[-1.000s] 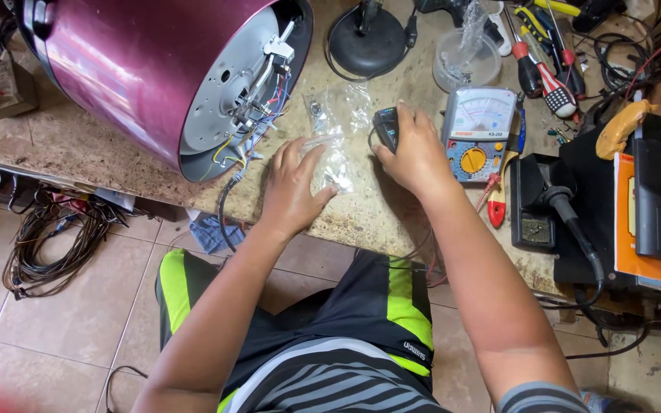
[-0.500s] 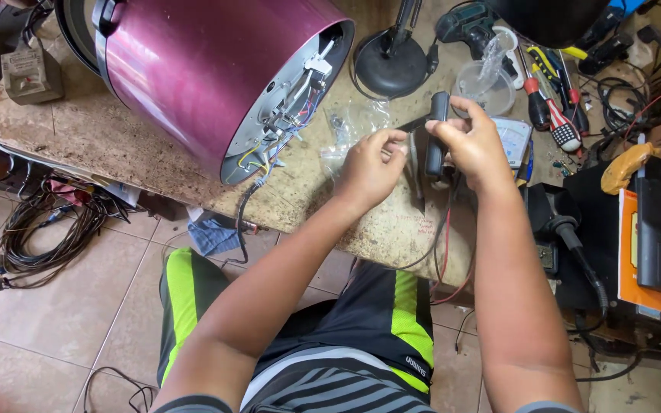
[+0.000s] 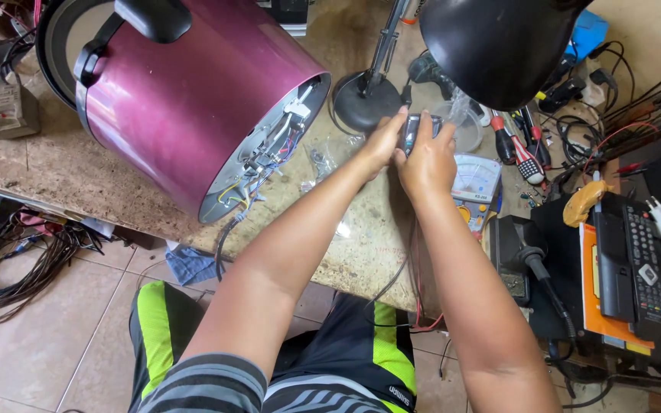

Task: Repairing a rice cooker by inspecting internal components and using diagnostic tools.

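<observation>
Both the left hand [image 3: 382,144] and the right hand [image 3: 428,159] are closed around a small dark device [image 3: 412,130], held above the bench [image 3: 55,172] toward its far edge, beside the maroon cooker [image 3: 185,107] lying on its side.

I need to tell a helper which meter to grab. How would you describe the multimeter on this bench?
Start at the big magenta cooker lying on its side. Right of it, beyond both hands, lies the multimeter: pale, flat, with an orange dial, unlike the red-handled screwdrivers beside it.
</observation>
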